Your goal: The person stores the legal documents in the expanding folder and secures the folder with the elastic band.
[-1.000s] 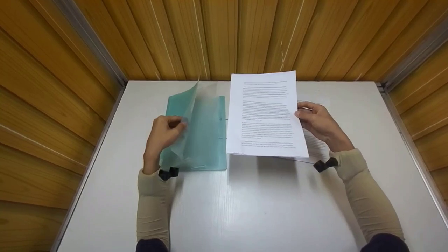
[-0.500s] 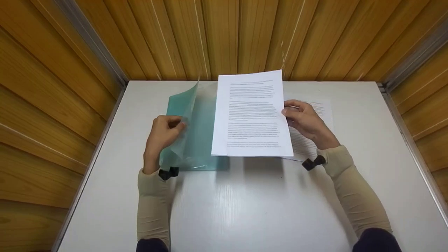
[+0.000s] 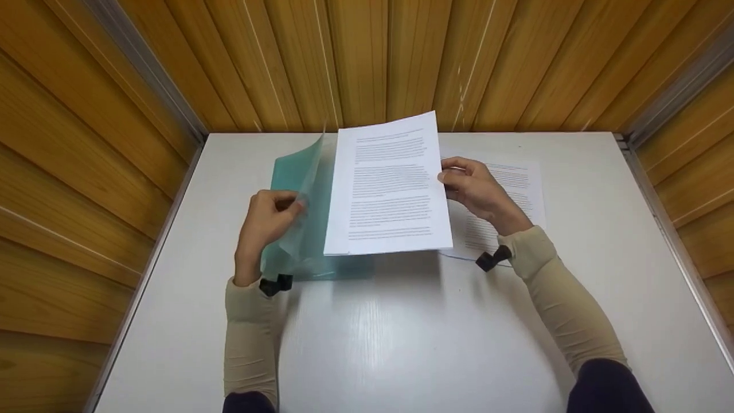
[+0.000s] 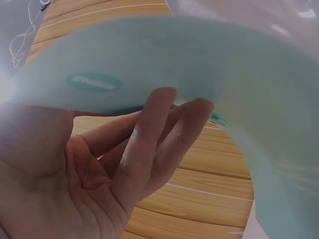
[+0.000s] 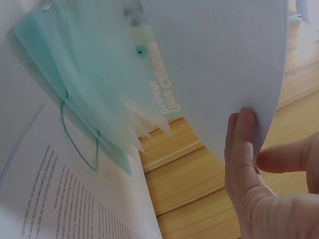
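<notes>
A translucent teal folder [image 3: 344, 269] lies on the left of the white table, its cover and clear sleeves raised. My left hand [image 3: 266, 218] pinches these raised leaves near their edge. In the left wrist view, the bent cover [image 4: 189, 55] arches over the fingers. My right hand [image 3: 476, 192] pinches the right edge of several stacked printed paper sheets [image 3: 390, 189], thumb in front and fingers behind. Raised above the table, the sheets overlap the folder's right part in the head view. The right wrist view shows the sheets' back [image 5: 219, 64] beside the fanned sleeves [image 5: 94, 59].
Another printed sheet [image 3: 519, 183] lies on the table to the right, partly under my right hand and the held sheets. A thin teal elastic cord [image 5: 77, 144] loops from the folder's edge. Wood-plank walls [image 3: 361, 63] border the white table [image 3: 367, 344].
My right hand has carried the sheets leftward from beside the folder until they overlap it, uncovering more of the sheet on the table. My left hand has stayed in place with the leaves raised.
</notes>
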The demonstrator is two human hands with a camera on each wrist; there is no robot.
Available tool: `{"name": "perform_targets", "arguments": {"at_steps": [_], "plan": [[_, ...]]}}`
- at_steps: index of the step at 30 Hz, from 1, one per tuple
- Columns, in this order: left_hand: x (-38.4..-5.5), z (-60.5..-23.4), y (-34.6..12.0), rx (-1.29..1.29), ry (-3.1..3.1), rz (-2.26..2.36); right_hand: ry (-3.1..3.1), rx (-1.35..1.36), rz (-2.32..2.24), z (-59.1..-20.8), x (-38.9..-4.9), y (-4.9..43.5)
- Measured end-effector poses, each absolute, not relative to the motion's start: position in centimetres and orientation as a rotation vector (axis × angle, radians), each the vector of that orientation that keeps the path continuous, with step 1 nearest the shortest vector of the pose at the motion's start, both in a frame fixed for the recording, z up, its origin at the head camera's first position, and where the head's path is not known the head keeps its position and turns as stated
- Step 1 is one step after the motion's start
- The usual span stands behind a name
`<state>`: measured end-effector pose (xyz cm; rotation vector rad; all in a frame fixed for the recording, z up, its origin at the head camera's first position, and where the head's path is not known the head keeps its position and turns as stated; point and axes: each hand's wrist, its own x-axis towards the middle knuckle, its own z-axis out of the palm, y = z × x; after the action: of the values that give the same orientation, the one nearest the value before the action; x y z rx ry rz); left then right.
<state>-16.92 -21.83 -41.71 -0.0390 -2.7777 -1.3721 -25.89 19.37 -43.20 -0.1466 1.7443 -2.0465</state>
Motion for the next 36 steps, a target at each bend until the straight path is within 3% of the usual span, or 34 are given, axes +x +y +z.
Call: {"name": "perform_targets", "arguments": {"at_steps": [36], "plan": [[-17.3, -41.8, -21.4, -0.064, -2.761, -1.376, 1.762, -0.125, -1.979, -44.2, -27.9, 14.0]]}}
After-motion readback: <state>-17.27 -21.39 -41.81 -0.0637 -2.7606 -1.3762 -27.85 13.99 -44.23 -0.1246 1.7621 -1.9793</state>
